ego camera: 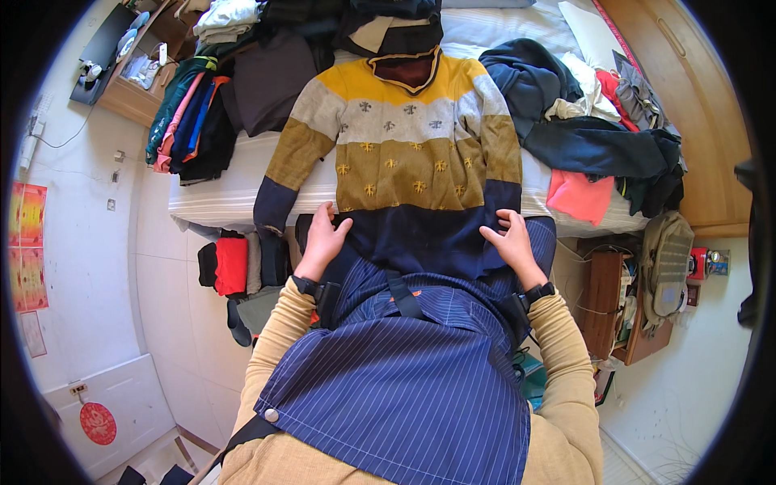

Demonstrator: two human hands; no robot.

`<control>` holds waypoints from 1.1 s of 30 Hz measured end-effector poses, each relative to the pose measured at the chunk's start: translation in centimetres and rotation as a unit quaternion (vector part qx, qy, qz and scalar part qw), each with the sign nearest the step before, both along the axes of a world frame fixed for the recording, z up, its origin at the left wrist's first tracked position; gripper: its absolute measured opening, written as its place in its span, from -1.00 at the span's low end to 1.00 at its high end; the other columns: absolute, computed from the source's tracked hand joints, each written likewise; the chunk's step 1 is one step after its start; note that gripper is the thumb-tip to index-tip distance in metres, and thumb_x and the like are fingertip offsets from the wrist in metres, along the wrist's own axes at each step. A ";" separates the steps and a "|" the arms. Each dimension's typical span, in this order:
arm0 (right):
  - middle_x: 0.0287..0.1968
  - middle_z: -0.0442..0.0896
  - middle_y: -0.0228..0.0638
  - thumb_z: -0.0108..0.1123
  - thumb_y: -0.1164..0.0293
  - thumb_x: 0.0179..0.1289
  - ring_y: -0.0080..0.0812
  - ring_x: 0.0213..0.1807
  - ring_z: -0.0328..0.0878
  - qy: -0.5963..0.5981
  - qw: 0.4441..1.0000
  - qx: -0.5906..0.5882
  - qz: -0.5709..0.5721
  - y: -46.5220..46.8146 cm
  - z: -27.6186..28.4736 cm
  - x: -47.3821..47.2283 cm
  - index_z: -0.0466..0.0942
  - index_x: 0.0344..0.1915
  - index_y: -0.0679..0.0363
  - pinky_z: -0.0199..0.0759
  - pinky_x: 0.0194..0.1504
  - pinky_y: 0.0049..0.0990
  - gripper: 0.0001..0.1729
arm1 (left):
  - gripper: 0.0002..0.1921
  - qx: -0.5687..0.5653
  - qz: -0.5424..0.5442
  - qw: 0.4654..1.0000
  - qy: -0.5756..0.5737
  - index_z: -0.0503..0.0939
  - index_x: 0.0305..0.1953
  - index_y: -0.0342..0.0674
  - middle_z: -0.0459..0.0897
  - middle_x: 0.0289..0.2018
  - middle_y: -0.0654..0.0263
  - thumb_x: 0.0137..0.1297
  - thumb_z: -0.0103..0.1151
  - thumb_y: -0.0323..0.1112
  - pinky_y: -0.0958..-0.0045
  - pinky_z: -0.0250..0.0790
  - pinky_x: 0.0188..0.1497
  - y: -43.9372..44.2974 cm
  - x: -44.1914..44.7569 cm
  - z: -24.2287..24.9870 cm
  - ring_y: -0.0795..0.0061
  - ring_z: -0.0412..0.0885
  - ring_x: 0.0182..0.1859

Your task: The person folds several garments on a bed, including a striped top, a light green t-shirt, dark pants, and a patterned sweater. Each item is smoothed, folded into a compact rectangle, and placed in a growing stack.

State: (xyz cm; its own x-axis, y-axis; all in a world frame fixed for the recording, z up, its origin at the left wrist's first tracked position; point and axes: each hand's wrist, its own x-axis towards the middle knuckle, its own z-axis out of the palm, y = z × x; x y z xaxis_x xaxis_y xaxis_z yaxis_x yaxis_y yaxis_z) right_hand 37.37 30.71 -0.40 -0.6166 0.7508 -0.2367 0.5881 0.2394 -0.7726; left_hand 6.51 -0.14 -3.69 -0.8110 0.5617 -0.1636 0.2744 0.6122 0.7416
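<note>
A knitted sweater (394, 157) in yellow, grey, olive and navy bands lies spread face up, its collar towards the far side of the bed. Its navy hem hangs over the bed's near edge onto my lap. My left hand (325, 237) is beside the hem's left side, thumb and fingers apart, holding nothing. Close to the hem's right side, my right hand (508, 237) has its fingers spread and partly bent; no cloth shows gripped in it. Both sweater sleeves stretch downward, the left one angled outward and the right one close to the body.
Folded dark clothes (273, 79) and a stack of coloured garments (188, 121) lie on the bed's left. A heap of loose clothes (564, 121) is on the right. A backpack (664, 267) stands by a wooden drawer unit (603, 303). Folded clothes (231, 265) sit below the bed edge.
</note>
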 end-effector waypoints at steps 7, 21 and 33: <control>0.22 0.46 0.10 0.66 0.09 -0.02 0.11 0.35 0.35 -0.113 0.956 0.268 -0.050 -1.9 -1.7 0.1 0.30 0.33 0.42 0.28 0.40 -0.12 0.07 | -0.17 -0.022 0.103 0.990 -0.091 0.27 0.35 -0.53 0.58 0.22 -0.21 0.28 0.46 -0.09 0.19 0.40 0.33 2.5 1.9 -3.8 -0.10 0.58 0.28; -0.26 0.82 -0.17 0.51 0.27 0.08 -0.34 -0.31 0.75 -0.078 0.996 -0.034 -0.017 5.4 0.3 3.3 0.72 0.01 0.32 0.61 -0.16 -0.35 -0.49 | -0.70 0.302 0.092 0.853 -0.416 0.69 -0.03 -0.35 0.77 -0.12 0.28 0.28 0.42 -0.34 0.45 0.52 0.08 -1.3 1.8 1.2 0.50 0.70 -0.10; -0.11 0.78 -0.34 0.46 0.28 0.38 -0.54 -0.19 0.69 0.245 0.922 -0.107 -0.279 16.6 3.5 16.7 0.68 0.01 0.33 0.54 -0.08 -0.53 -0.63 | -0.62 0.205 0.128 0.857 -0.455 0.62 0.08 -0.33 0.77 -0.11 0.24 0.38 0.42 -0.24 0.35 0.65 -0.08 -2.1 3.4 3.0 0.43 0.75 -0.17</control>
State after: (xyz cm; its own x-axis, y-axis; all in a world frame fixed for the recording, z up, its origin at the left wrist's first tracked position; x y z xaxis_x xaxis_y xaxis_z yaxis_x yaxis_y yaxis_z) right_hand 54.03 47.35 3.14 -0.2202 0.9521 -0.2120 0.1409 -0.1840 -0.9728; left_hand 9.95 -2.26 -0.65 -0.5576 0.5458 -0.6255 -0.6364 0.2028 0.7442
